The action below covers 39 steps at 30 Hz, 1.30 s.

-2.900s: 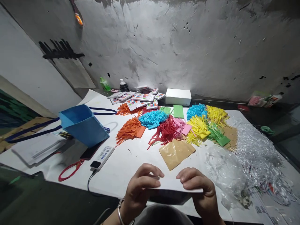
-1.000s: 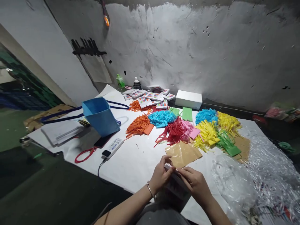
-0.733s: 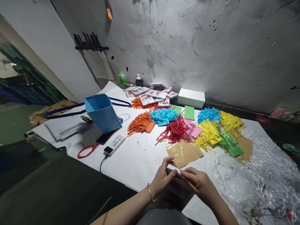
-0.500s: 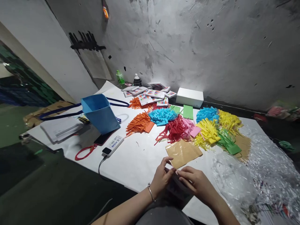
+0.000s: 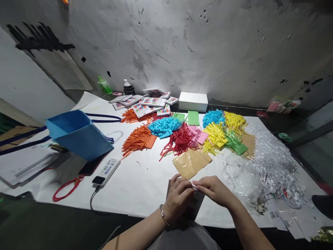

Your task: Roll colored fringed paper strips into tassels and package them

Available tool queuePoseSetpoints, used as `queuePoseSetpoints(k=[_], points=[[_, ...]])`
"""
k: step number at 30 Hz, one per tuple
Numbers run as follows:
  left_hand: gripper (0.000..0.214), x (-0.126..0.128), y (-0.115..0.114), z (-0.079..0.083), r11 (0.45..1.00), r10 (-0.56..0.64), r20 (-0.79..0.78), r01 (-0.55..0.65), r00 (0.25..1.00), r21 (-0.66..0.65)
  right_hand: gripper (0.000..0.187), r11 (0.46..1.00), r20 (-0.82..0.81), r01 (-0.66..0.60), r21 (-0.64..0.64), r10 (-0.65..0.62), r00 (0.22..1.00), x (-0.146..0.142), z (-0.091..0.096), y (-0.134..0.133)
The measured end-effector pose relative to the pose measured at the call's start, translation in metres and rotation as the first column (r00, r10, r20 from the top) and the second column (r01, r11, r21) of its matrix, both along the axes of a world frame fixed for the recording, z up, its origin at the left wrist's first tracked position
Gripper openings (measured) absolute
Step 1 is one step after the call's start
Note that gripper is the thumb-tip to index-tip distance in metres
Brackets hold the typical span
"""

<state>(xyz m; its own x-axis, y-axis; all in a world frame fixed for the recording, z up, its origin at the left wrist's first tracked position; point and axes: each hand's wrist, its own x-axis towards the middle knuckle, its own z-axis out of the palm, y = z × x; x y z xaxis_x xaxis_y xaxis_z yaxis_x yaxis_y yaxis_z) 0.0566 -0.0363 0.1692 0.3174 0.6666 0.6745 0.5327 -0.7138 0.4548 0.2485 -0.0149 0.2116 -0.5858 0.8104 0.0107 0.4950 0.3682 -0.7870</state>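
Note:
My left hand [image 5: 177, 199] and my right hand [image 5: 213, 189] meet over the near edge of the white table [image 5: 145, 184]. Both are closed on a small flat packet [image 5: 195, 205] held between them; its top edge is pinched by the fingertips. A bangle circles my left wrist. Just beyond the hands lies a tan plastic pouch [image 5: 191, 162]. Further back lie heaps of fringed paper: orange [image 5: 137, 138], blue [image 5: 163, 126], red [image 5: 179, 140], yellow [image 5: 215, 137] and green [image 5: 235, 143].
A blue bag [image 5: 78, 133] stands at the left by a white power bank [image 5: 107, 171], a red cord [image 5: 66, 185] and stacked papers. Printed cards [image 5: 145, 104] and a white box [image 5: 193, 101] sit at the back. Clear plastic wrappers [image 5: 270, 166] pile up at the right.
My hands went from holding a wide white sheet at the table edge to pinching a small packet close together. The view swung left, then back right.

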Motion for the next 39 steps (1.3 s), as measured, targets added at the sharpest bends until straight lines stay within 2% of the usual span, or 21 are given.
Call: queuePoseSetpoints(k=[5,11,15,20,24,27,29,35,39], points=[[0.014,-0.004,0.000,0.005,0.998,-0.016,0.010,0.016,1.000,-0.053,0.032,0.998,-0.007,0.027,0.058,-0.027,1.000,0.001,-0.008,-0.010],[0.020,0.001,-0.004,0.010,0.993,-0.108,0.003,0.108,0.994,-0.050,0.028,1.000,-0.016,0.003,0.006,-0.003,1.000,0.000,-0.004,-0.008],[0.016,0.003,-0.003,0.011,0.992,-0.066,0.022,0.067,0.998,-0.103,0.029,0.999,-0.034,0.010,0.049,-0.009,0.999,-0.003,-0.005,-0.013],[0.013,-0.004,-0.001,0.019,0.993,0.024,-0.001,-0.024,1.000,-0.115,0.035,0.989,-0.080,0.066,0.131,-0.056,0.995,-0.006,-0.018,-0.027],[0.015,-0.007,-0.003,0.026,0.992,-0.012,-0.038,0.007,0.999,-0.125,0.033,0.992,-0.161,0.124,0.039,-0.116,0.980,-0.001,-0.022,-0.029],[0.015,-0.005,-0.006,0.029,0.989,-0.033,-0.046,0.026,0.998,-0.143,0.033,0.988,-0.162,0.144,-0.054,-0.151,0.975,0.005,-0.019,-0.027],[0.014,-0.004,-0.007,0.030,0.990,-0.033,-0.045,0.026,0.998,-0.141,0.034,0.987,-0.156,0.146,-0.071,-0.155,0.975,0.007,-0.016,-0.027],[0.018,-0.003,-0.009,0.030,0.988,-0.027,-0.022,0.023,0.999,-0.152,0.032,0.994,-0.114,0.104,0.020,-0.101,0.988,0.004,-0.008,-0.031],[0.018,-0.001,-0.010,0.030,0.989,-0.005,-0.040,-0.001,0.999,-0.149,0.036,0.991,-0.043,0.035,0.132,-0.029,0.999,0.005,-0.013,-0.036]])
